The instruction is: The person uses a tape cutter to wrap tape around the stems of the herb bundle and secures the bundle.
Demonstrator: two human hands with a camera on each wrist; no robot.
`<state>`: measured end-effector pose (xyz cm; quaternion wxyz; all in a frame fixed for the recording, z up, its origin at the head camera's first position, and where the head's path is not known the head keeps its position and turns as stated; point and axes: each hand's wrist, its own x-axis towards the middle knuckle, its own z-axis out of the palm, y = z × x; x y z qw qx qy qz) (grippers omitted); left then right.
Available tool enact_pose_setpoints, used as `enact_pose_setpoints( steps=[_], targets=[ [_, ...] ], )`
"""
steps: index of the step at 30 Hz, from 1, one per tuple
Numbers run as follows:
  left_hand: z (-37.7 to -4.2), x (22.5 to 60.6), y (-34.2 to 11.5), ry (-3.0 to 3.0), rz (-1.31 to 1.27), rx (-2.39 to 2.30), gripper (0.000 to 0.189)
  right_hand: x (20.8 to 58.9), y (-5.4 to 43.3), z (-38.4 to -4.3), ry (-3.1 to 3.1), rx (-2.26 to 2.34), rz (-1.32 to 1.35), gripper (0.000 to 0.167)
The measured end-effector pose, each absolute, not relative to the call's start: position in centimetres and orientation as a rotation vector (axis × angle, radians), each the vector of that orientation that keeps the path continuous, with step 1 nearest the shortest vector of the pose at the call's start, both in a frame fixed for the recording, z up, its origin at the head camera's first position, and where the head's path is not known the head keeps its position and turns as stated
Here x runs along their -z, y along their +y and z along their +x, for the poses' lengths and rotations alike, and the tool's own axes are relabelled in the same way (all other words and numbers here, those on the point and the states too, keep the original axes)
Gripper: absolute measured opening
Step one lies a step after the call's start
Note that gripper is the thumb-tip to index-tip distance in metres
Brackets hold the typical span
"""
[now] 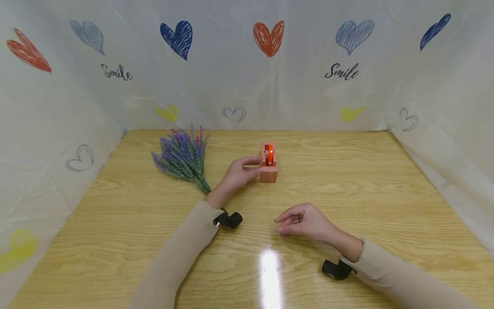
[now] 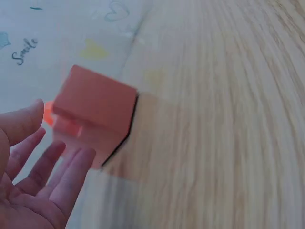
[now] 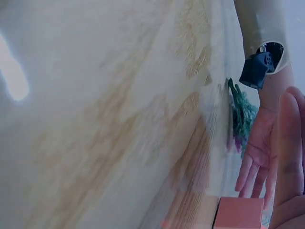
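A salmon-pink tape dispenser (image 1: pixel 268 175) with a bright orange roll (image 1: pixel 271 154) in it stands on the table, beyond both hands. My left hand (image 1: pixel 241 174) is at its left side, fingertips right at the dispenser's edge. In the left wrist view the thumb and fingers (image 2: pixel 76 176) of that hand are spread apart, with the dispenser (image 2: pixel 95 98) just past their tips. Nearer to me and to the right, my right hand (image 1: pixel 305 221) hovers over the table with loosely bent fingers, holding nothing. The dispenser's end (image 3: pixel 238 213) shows low in the right wrist view.
A bunch of purple lavender stems (image 1: pixel 181 154) lies at the back left, its stalks running under my left wrist. Wood-grain table (image 1: pixel 366 193) meets a white curtain (image 1: pixel 216 77) printed with hearts at the back and sides. Each wrist wears a black camera (image 1: pixel 230 220).
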<state>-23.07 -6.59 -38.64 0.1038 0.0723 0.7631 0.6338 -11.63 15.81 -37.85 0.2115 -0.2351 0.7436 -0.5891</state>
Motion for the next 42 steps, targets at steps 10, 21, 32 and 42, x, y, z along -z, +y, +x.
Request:
enact_pose_setpoints(
  steps=[10,21,32,42],
  targets=[
    [-20.4,35.6,-12.2,2.451,0.322,-1.817,0.037,37.6,15.3,-11.4,2.033,1.685,-0.585,0.025],
    [-16.9,35.7,-17.3,2.663,-0.061,-1.668,0.040,37.7,15.4,-11.3,2.042,1.700,-0.644,0.024],
    [-16.6,37.8,-19.2,2.541,-0.280,-1.536,0.072,37.5,15.2,-11.2,2.048,1.697,-0.667,0.024],
    [-18.3,38.1,-17.0,2.639,-0.307,-1.523,0.080,37.7,15.4,-11.3,2.051,1.693,-0.694,0.024]
  ],
)
